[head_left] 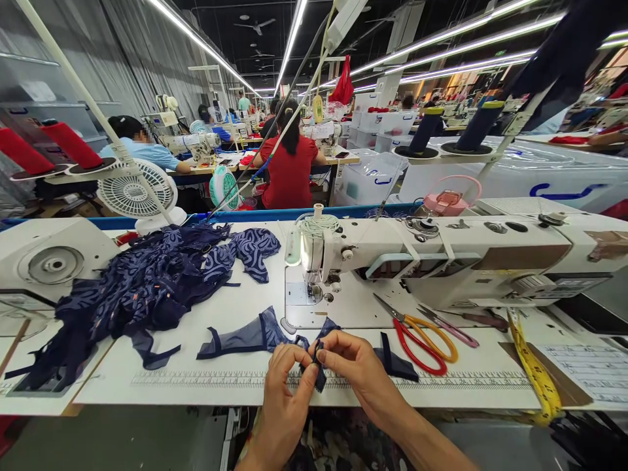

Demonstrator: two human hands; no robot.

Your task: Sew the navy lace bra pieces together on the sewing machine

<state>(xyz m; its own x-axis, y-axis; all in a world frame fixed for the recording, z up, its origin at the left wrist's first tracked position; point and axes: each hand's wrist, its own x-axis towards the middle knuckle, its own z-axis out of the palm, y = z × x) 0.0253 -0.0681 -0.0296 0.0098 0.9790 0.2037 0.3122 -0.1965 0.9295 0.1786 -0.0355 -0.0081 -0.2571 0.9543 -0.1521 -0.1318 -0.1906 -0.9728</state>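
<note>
My left hand [287, 383] and my right hand [350, 363] meet at the table's front edge, both pinching the end of a small navy fabric piece [250, 337]. The piece trails left across the white table [220, 386] from my fingers. A short navy strap [395, 363] lies just right of my right hand. The white sewing machine [432, 261] stands behind my hands, its needle area [314, 291] just above them.
A heap of navy patterned fabric [147, 281] covers the left of the table. Red and orange scissors [422, 337], thread snips [449, 327] and a yellow tape measure [537, 373] lie at the right. Red thread cones [73, 145], a fan [135, 193] and other seated workers [289, 163] are behind.
</note>
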